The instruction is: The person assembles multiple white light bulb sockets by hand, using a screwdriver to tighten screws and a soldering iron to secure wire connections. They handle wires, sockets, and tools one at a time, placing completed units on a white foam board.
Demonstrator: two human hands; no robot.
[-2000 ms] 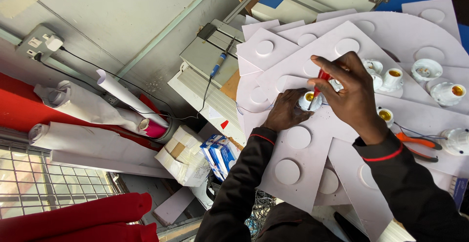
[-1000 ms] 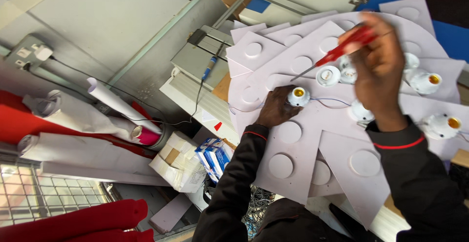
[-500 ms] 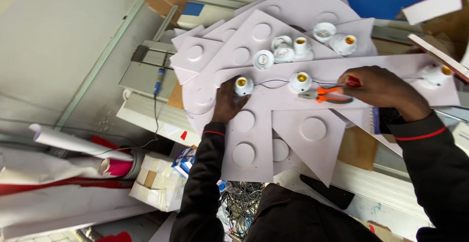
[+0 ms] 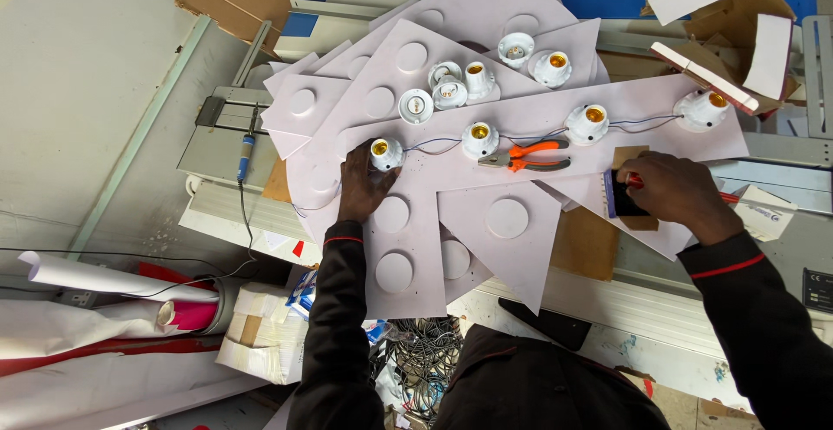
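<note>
box: I see an open cardboard box (image 4: 737, 22) top right, contents hidden.
around: orange pliers (image 4: 525, 157) lie between the wired sockets; loose sockets (image 4: 451, 91) sit above.
socket: white lamp socket (image 4: 384, 152), brass centre, on the white panel (image 4: 512, 222).
left hand (image 4: 360, 189): fingers closed around that socket.
right hand (image 4: 681, 196): closed on a red-handled tool (image 4: 724, 196) over a small black item (image 4: 620, 196).

Both arms reach forward, spread wide apart.
The left hand (image 4: 363, 185) lies at ten o'clock, fingers curled downward; the right hand (image 4: 672, 194) lies at two o'clock, closed, knuckles up.
</note>
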